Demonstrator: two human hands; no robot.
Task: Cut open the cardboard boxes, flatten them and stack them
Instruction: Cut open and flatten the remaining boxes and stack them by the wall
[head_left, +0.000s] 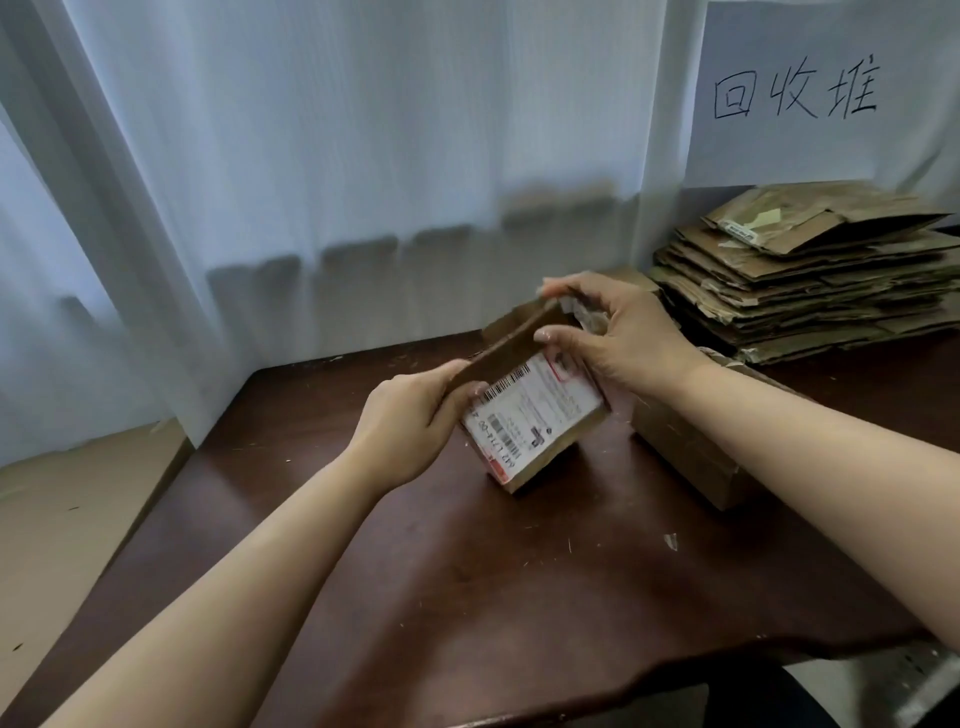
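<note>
While both hands grip the small brown labelled cardboard box (535, 415) | left hand (410, 415) pinches flap, right hand (618, 332) clasps far end | step: flattening | next likely: press flat, add to flattened cardboard stack (810, 275).

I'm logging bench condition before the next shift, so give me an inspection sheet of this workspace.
Surface: dark wooden table, cardboard crumbs scattered.
Job's things: small labelled box held above the table; flattened stack far right; another box under the right forearm.
Clutter: paper scrap.
Grips: left hand holds a flap; right hand pinches the top edge.
Cables: nothing seen.
Surroundings: white curtain; handwritten sign.
</note>
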